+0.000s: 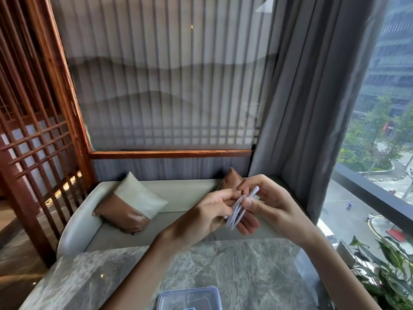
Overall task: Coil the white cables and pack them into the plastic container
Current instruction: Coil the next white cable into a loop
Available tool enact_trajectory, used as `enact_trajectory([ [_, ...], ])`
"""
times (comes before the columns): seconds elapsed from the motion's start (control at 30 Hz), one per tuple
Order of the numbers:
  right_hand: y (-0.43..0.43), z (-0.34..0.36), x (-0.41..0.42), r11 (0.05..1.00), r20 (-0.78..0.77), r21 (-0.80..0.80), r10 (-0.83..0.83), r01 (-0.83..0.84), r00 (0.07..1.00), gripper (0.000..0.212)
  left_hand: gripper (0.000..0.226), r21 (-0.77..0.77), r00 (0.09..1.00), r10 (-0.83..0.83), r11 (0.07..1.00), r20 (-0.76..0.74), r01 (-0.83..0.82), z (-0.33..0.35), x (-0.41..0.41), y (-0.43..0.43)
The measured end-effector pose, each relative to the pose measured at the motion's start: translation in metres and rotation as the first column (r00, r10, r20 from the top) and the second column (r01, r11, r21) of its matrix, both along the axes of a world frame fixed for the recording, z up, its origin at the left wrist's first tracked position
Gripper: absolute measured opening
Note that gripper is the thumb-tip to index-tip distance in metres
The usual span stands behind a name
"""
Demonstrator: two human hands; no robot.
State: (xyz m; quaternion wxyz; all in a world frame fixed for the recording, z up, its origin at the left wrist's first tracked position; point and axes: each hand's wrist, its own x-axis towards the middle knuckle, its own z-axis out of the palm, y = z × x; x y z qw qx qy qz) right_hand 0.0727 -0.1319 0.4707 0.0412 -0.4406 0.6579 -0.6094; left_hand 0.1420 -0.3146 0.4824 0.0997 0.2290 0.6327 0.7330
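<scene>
Way off to the left of the grips there's a wooden lattice screen point(33, 130), and closer in, still left of them, a two-tone cushion point(131, 206) leaning on a pale sofa point(93, 222). Below the grips and a touch left, a clear plastic container point(190, 298) sits on the marble bench point(223, 265), cut off by the bottom edge, so I can't really tell what's in it. Then the left grip point(214, 211): fingers curled in, pinching the left side of a white cable point(238, 211) that's bunched into a few loops. The cable is up in the air between both grips, off the bench and well apart from the container. The right grip point(272, 204) has it too, thumb pressed on top of the loops, fingers curled underneath, and the plug end point(257, 189) pokes up by its index finger. So both are closed on the same bundle, touching each other around it. Right of the grips hangs a grey curtain point(312, 108), and further right and lower a leafy plant point(391, 276) by the window.
</scene>
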Motion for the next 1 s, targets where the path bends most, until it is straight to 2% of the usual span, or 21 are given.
enact_trajectory([
  [0.1, 0.001, 0.003, 0.001, 1.0, 0.053, -0.01, 0.02, -0.019, 0.998, 0.022, 0.047, 0.088, 0.995, -0.076, 0.994, 0.069, 0.069, 0.005, 0.0, -0.001],
  [0.2, -0.002, 0.001, 0.003, 0.996, 0.002, -0.021, -0.082, 0.082, 0.997, 0.018, 0.043, 0.08, 0.991, 0.034, 0.996, 0.132, -0.044, 0.006, 0.0, 0.001],
  [0.23, -0.002, 0.0, 0.004, 0.992, -0.035, -0.026, -0.125, 0.124, 0.992, 0.017, 0.036, 0.03, 0.987, 0.115, 0.992, 0.115, -0.12, 0.005, -0.001, 0.0],
  [0.3, 0.0, -0.001, 0.006, 0.982, -0.076, -0.055, -0.183, 0.179, 0.98, 0.02, 0.022, -0.127, 0.948, 0.317, 0.94, -0.021, -0.317, 0.003, -0.001, -0.004],
  [0.37, 0.004, -0.002, 0.007, 0.97, -0.084, -0.075, -0.236, 0.23, 0.968, 0.025, 0.017, -0.178, 0.897, 0.423, 0.88, -0.126, -0.44, 0.004, -0.001, -0.01],
  [0.47, 0.005, -0.006, 0.011, 0.963, -0.104, -0.065, -0.269, 0.263, 0.958, 0.023, 0.017, -0.111, 0.91, 0.407, 0.904, -0.077, -0.414, 0.007, 0.002, -0.008],
  [0.6, 0.0, -0.009, 0.017, 0.953, -0.058, -0.112, -0.288, 0.281, 0.956, 0.021, 0.018, -0.096, 0.902, 0.425, 0.897, -0.078, -0.431, 0.007, 0.002, 0.006],
  [0.7, -0.006, -0.009, 0.021, 0.925, -0.149, -0.113, -0.377, 0.363, 0.914, 0.014, 0.021, -0.095, 0.912, 0.407, 0.907, -0.061, -0.411, 0.006, 0.001, 0.014],
  [0.77, -0.011, -0.01, 0.024, 0.91, -0.146, -0.161, -0.405, 0.382, 0.903, 0.014, 0.021, -0.083, 0.907, 0.419, 0.903, -0.051, -0.422, 0.005, 0.0, 0.018],
  [0.9, -0.017, -0.016, 0.026, 0.877, -0.157, -0.176, -0.474, 0.448, 0.866, 0.017, 0.016, -0.16, 0.876, 0.474, 0.861, -0.089, -0.482, 0.004, -0.001, 0.022],
  [1.0, -0.017, -0.02, 0.025, 0.837, -0.248, -0.132, -0.546, 0.531, 0.8, 0.019, 0.014, -0.245, 0.847, 0.504, 0.811, -0.168, -0.532, 0.008, -0.001, 0.018],
])
